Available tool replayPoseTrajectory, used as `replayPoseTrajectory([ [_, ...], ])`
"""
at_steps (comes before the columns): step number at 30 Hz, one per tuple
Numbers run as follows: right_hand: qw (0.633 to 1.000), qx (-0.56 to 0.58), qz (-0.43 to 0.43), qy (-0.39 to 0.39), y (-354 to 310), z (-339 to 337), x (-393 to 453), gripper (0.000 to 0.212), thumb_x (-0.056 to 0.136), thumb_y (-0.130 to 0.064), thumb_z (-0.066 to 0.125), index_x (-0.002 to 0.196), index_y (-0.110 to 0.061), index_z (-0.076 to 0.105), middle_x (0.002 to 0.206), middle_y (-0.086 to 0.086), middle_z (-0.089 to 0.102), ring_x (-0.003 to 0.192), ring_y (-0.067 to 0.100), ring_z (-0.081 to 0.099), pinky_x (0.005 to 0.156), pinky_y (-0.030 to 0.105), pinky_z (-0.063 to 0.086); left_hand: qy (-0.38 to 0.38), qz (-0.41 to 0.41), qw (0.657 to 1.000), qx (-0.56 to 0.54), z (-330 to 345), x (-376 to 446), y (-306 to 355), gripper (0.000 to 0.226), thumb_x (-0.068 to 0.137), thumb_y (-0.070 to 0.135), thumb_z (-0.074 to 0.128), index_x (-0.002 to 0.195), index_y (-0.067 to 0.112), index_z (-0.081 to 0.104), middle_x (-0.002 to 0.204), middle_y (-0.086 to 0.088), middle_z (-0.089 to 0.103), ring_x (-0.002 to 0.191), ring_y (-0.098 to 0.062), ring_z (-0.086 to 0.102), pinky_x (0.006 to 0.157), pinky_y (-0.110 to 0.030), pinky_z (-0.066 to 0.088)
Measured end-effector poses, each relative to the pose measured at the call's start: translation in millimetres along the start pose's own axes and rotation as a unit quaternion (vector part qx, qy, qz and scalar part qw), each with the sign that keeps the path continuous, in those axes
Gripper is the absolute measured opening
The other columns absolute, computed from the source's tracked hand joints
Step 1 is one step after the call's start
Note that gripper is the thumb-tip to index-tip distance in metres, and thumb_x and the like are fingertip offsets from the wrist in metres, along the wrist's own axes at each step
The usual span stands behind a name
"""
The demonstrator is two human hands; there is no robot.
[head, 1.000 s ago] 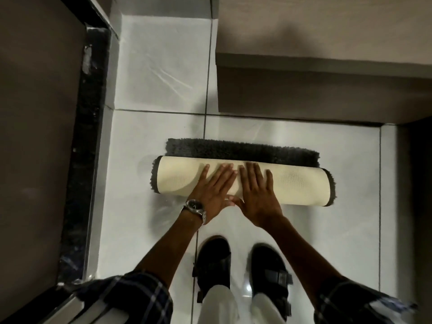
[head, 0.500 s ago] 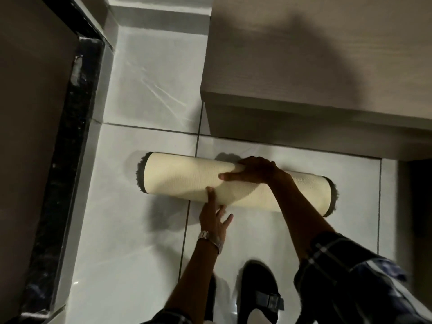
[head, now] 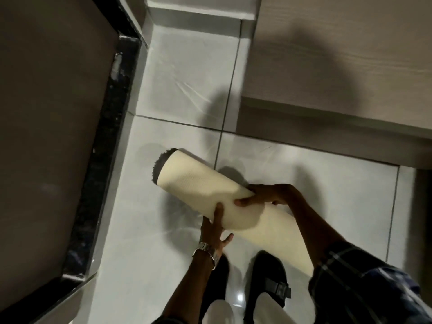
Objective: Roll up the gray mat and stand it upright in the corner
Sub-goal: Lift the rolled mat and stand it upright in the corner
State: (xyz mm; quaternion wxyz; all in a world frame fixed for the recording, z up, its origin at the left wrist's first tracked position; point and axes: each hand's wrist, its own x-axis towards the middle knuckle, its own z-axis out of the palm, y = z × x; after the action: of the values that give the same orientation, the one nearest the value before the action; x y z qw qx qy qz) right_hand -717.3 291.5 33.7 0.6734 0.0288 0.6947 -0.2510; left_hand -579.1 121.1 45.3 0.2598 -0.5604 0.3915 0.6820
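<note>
The gray mat [head: 198,183] is rolled into a tube, cream backing outward, dark pile showing at its far left end. It is lifted off the white tiled floor and tilted, the left end pointing toward the far left. My right hand [head: 266,195] grips the roll around its middle from above. My left hand [head: 214,224], with a wristwatch, supports the roll from below with the thumb against its side. The roll's near right end is hidden behind my right arm.
A floor corner [head: 163,33] lies at the far left between a dark-edged door frame [head: 109,136] and a beige cabinet [head: 339,78]. My two black sandals [head: 268,284] stand on the tiles [head: 140,230] below the roll.
The roll lay flat on the floor with both hands closing on it; now it is raised and angled, its left end swung toward the corner. The view has shifted left.
</note>
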Motion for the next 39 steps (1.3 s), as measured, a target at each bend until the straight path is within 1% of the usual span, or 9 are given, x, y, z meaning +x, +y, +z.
replayPoseTrajectory([
  [7,0.990,0.119,-0.059,0.056,-62.0,22.6,-81.3,0.092,0.049,-0.076,0.082,0.123,-0.031,0.053,0.115,-0.002,0.065,0.096,0.014,0.065,0.076,0.029,0.055,-0.018,0.023,0.999,0.025,-21.7,-82.5,68.2,0.112,0.036,0.078,0.084,0.134,0.039,0.047,0.129,0.001,0.060,0.112,-0.022,0.059,0.072,-0.043,0.056],
  [12,0.974,0.142,-0.137,0.107,-134.9,17.4,-155.8,0.082,0.046,-0.072,0.086,0.115,-0.033,0.066,0.112,-0.007,0.070,0.097,0.012,0.067,0.082,0.031,0.059,-0.025,0.087,0.988,0.127,-45.2,-146.0,144.5,0.095,0.054,0.080,0.076,0.137,0.048,0.045,0.133,0.008,0.060,0.108,-0.017,0.067,0.069,-0.039,0.061],
  [17,0.937,0.206,-0.224,0.174,-217.4,-13.7,-197.3,0.063,0.048,-0.051,0.095,0.098,-0.045,0.056,0.102,-0.022,0.062,0.081,-0.013,0.060,0.054,0.003,0.046,-0.033,0.212,0.961,0.173,-37.2,-181.3,256.7,0.082,0.053,0.070,0.085,0.125,0.048,0.053,0.122,0.016,0.067,0.113,-0.014,0.064,0.071,-0.036,0.061],
  [20,0.915,0.238,-0.261,0.194,-267.7,-50.5,-200.2,0.086,0.056,-0.033,0.096,0.127,-0.035,0.048,0.116,-0.017,0.057,0.102,0.002,0.058,0.074,0.015,0.047,-0.062,0.279,0.943,0.169,-13.9,-182.8,330.9,0.084,0.058,0.042,0.092,0.131,0.032,0.051,0.125,0.001,0.066,0.109,-0.018,0.068,0.075,-0.038,0.061],
  [23,0.903,0.226,-0.302,0.207,-295.1,-94.5,-186.0,0.077,0.061,-0.013,0.093,0.125,-0.032,0.054,0.117,-0.007,0.065,0.110,0.017,0.062,0.088,0.033,0.058,-0.096,0.321,0.914,0.227,20.3,-169.9,387.5,0.103,0.051,0.044,0.090,0.140,0.017,0.044,0.128,-0.008,0.064,0.116,-0.023,0.064,0.089,-0.043,0.058],
  [26,0.869,0.295,-0.304,0.255,-305.1,-130.7,-172.0,0.088,0.055,-0.006,0.093,0.128,-0.025,0.046,0.119,-0.001,0.060,0.108,0.017,0.061,0.079,0.027,0.059,-0.137,0.345,0.884,0.283,60.8,-152.7,434.9,0.109,0.041,0.059,0.092,0.133,0.022,0.048,0.123,-0.001,0.065,0.107,-0.008,0.066,0.079,-0.026,0.059],
  [30,0.805,0.395,-0.309,0.316,-306.8,-171.2,-150.0,0.119,0.045,-0.009,0.091,0.145,-0.021,0.028,0.135,0.006,0.054,0.123,0.024,0.055,0.098,0.048,0.053,-0.179,0.353,0.834,0.383,112.4,-119.9,484.6,0.109,0.040,0.066,0.088,0.134,0.033,0.043,0.130,0.001,0.059,0.118,-0.021,0.057,0.099,-0.049,0.051],
  [36,0.739,0.501,-0.305,0.332,-298.9,-225.2,-126.1,0.082,0.053,0.006,0.083,0.122,-0.025,0.052,0.119,0.003,0.063,0.113,0.026,0.060,0.069,0.027,0.059,-0.196,0.362,0.773,0.484,182.0,-60.3,517.3,0.128,0.051,0.060,0.085,0.153,0.038,0.012,0.143,0.009,0.043,0.129,-0.021,0.045,0.106,-0.046,0.043],
  [39,0.714,0.599,-0.195,0.306,-298.3,-244.5,-110.5,0.056,0.078,0.007,0.076,0.125,-0.014,0.055,0.135,0.020,0.057,0.123,0.039,0.055,0.092,0.050,0.056,-0.209,0.353,0.768,0.491,206.1,-32.9,505.9,0.124,0.055,0.055,0.088,0.153,0.036,0.014,0.135,0.018,0.043,0.125,-0.014,0.044,0.099,-0.032,0.042],
])
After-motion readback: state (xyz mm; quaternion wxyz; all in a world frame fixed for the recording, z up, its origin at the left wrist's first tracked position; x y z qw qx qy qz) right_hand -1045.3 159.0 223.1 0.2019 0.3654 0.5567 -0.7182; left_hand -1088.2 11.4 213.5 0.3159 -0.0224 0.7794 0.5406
